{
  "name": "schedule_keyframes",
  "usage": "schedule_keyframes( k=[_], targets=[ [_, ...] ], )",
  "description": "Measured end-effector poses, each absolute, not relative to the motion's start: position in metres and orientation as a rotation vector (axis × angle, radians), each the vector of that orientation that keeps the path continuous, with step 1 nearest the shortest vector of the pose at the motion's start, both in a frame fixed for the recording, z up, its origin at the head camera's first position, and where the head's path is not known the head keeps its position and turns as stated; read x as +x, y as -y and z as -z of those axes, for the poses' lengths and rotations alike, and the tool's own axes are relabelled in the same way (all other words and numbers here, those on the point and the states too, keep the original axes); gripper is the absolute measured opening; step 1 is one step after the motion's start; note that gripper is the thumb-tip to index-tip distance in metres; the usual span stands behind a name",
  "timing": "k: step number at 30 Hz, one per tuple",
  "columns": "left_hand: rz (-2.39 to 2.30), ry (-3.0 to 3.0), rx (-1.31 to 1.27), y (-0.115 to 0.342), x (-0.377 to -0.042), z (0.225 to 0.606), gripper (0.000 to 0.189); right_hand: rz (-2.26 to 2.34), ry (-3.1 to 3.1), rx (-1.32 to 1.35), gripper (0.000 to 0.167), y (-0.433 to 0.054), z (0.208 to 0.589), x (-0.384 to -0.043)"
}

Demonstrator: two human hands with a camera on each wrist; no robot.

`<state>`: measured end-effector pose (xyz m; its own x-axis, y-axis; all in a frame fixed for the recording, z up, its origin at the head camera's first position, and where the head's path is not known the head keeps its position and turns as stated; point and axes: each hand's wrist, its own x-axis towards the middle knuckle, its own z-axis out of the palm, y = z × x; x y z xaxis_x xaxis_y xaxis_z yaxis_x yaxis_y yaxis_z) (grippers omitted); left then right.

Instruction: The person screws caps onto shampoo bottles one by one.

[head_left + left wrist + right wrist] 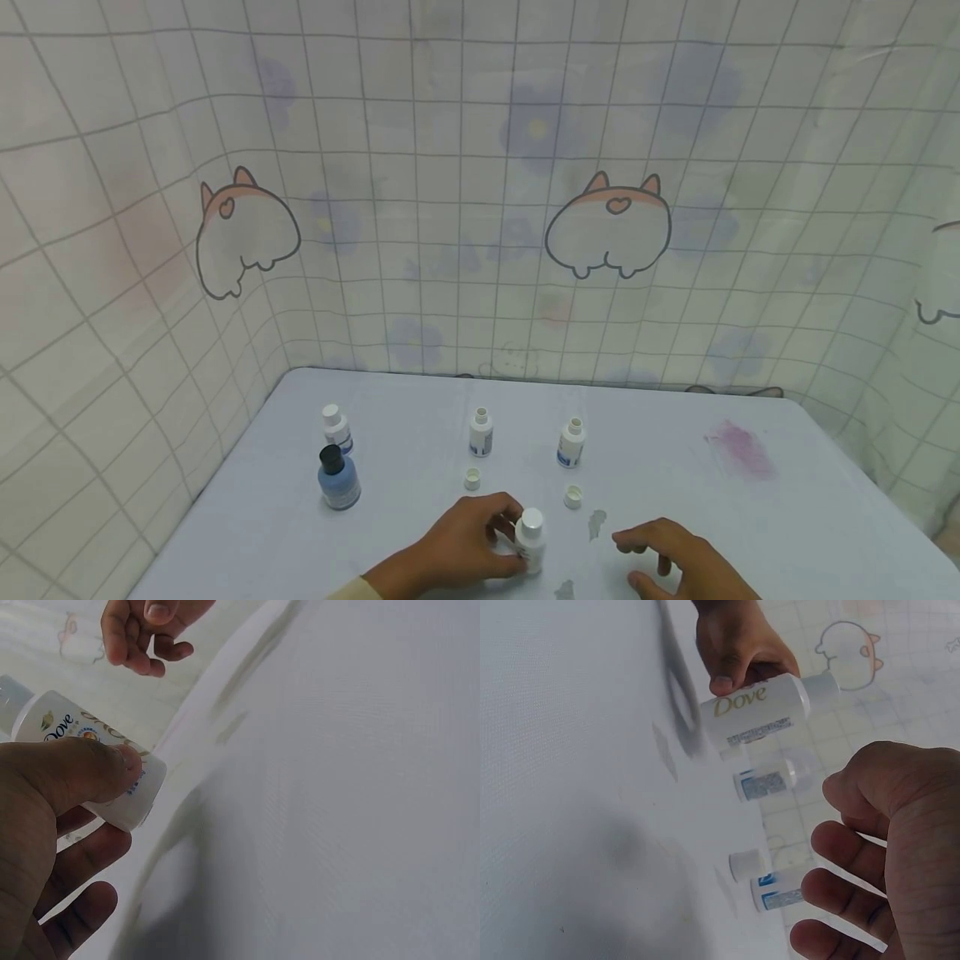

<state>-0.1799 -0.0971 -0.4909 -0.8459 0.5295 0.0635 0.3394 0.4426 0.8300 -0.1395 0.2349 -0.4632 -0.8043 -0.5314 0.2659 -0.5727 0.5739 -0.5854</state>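
My left hand (468, 542) grips a small white Dove bottle (531, 542) between thumb and fingers, its white cap on. In the left wrist view the thumb lies across the label of the Dove bottle (90, 727). To the right, my right hand (686, 562) hovers with loosely bent fingers and holds nothing. Beyond the left hand stand two uncapped white bottles, one in the middle (481, 435) and one to its right (571, 446). A loose white cap (472, 478) lies before the middle bottle, and another cap (573, 497) before the right one.
At the left of the white table (420, 400) stand a blue bottle with a black cap (340, 479) and, behind it, a capped white bottle (337, 429). A pink stain (742, 450) marks the right side. A grid-patterned curtain (450, 208) surrounds the table's back and sides.
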Motion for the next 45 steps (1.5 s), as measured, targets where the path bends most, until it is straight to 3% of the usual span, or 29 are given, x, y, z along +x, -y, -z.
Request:
schedule_keyframes(
  k=[45],
  targets=[
    [-1.388,-2.586,0.648,0.155,-0.184,0.489,0.046,-1.049,2.762,0.961,0.034,-0.229,0.461,-0.138]
  ],
)
